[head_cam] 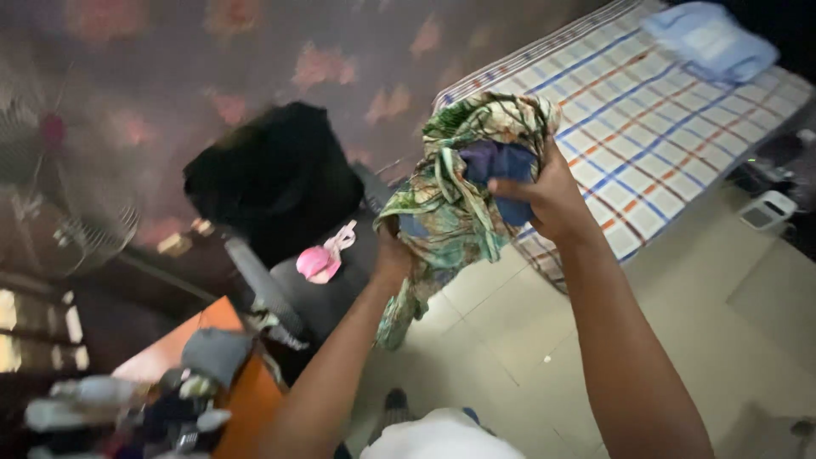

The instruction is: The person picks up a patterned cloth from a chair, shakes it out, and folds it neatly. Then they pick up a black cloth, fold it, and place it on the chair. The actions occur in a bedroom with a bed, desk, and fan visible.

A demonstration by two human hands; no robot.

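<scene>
Both my arms reach up and forward in the head view. My right hand (548,197) grips the top of a bundled green, cream and blue patterned cloth (459,195) held in the air. My left hand (393,252) holds the same cloth lower down, mostly hidden behind its folds. A tail of the cloth hangs down between my arms. Dark blue fabric shows inside the bundle near my right fingers.
A mattress with a checked sheet (646,110) lies on the pale tiled floor at right, a light blue pillow (710,38) on it. A dark office chair (280,187) carries a pink item (321,259). An orange table (212,374) with clutter stands lower left. A fan (59,187) is at far left.
</scene>
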